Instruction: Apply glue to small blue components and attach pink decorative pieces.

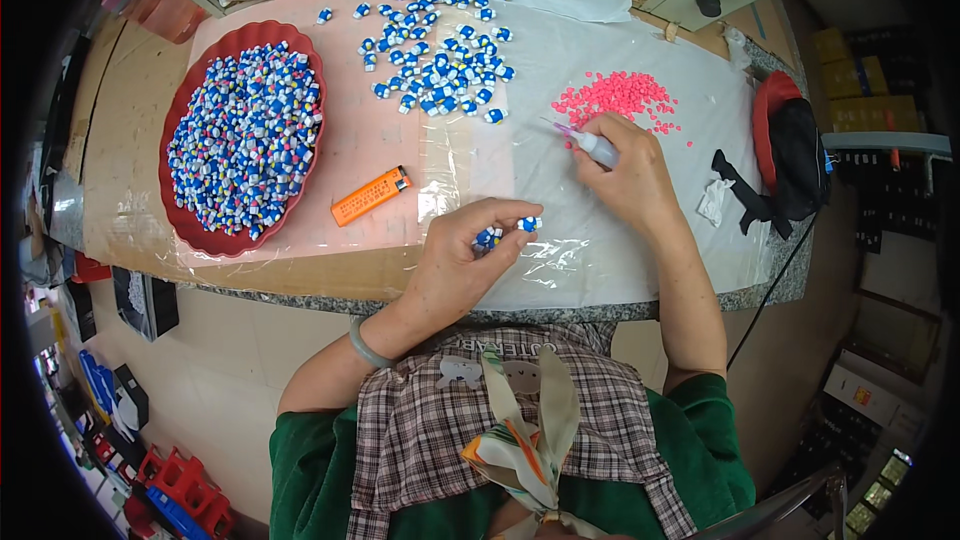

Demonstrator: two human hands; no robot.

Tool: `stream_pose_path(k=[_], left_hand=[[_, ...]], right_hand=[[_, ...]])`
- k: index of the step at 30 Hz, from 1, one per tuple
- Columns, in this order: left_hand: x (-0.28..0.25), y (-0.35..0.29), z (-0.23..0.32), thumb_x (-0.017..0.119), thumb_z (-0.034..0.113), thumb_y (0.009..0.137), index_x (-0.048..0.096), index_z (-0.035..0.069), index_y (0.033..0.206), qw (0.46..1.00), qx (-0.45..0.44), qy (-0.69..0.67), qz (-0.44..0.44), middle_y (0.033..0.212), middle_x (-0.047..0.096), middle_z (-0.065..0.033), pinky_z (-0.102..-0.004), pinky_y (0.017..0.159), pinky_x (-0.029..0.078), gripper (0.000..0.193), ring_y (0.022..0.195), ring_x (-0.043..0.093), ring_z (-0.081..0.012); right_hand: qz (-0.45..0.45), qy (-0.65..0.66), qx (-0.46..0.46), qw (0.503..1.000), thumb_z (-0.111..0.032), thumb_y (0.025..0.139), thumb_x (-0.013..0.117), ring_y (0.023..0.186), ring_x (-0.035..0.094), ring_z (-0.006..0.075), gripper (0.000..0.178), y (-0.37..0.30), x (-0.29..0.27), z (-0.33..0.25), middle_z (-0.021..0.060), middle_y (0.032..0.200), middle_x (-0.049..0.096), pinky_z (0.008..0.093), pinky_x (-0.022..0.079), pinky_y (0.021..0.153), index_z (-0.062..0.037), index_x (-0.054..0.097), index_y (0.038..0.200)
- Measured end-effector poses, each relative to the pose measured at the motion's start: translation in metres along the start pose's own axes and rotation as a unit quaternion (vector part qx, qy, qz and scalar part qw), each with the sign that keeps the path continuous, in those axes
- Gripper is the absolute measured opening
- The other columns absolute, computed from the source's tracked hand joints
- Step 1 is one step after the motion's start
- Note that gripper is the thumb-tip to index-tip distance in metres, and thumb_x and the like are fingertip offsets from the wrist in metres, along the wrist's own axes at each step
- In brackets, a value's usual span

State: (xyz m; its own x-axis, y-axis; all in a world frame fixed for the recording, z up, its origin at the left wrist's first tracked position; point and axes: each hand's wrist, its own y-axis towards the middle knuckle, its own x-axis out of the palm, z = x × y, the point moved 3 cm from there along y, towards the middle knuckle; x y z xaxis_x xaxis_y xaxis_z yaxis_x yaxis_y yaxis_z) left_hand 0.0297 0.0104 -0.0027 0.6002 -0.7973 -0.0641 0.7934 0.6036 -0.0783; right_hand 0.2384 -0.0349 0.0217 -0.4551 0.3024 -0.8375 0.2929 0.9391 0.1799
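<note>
Your left hand (460, 250) is curled, thumb and forefinger pinching a glossy blue-and-white charm (529, 224) at their tips, with more like it inside the grip; which way that charm faces is too small to tell. Your right hand (632, 175) closes around a translucent squeeze bottle (600, 151), purple-collared, over the tabletop (125, 165) beside the pink pieces (625, 93). Its long axis slants, needle toward the upper left. Dark printing marks the orange lighter (370, 197); pale lettering crosses your plaid apron (430, 440).

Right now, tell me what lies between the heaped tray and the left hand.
An orange lighter lies between the heaped tray and the left hand, as the head view shows.
</note>
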Motion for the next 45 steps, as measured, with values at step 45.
stream_pose_path(k=[45], left_hand=[[0.001,0.001,0.004,0.056,0.002,0.090,0.062,0.001,0.110,0.995,0.004,-0.104,0.004,0.090,0.064,-0.0092,-0.0218,0.056,0.043,0.021,0.070,0.056,-0.0135]], right_hand=[[-0.077,0.401,0.143,0.901,-0.005,0.078,0.075,0.068,0.054,0.0041,0.032,-0.048,0.019,-0.027,-0.0019,0.080,0.057,0.0194,0.044,0.062,-0.0049,0.054,0.101]])
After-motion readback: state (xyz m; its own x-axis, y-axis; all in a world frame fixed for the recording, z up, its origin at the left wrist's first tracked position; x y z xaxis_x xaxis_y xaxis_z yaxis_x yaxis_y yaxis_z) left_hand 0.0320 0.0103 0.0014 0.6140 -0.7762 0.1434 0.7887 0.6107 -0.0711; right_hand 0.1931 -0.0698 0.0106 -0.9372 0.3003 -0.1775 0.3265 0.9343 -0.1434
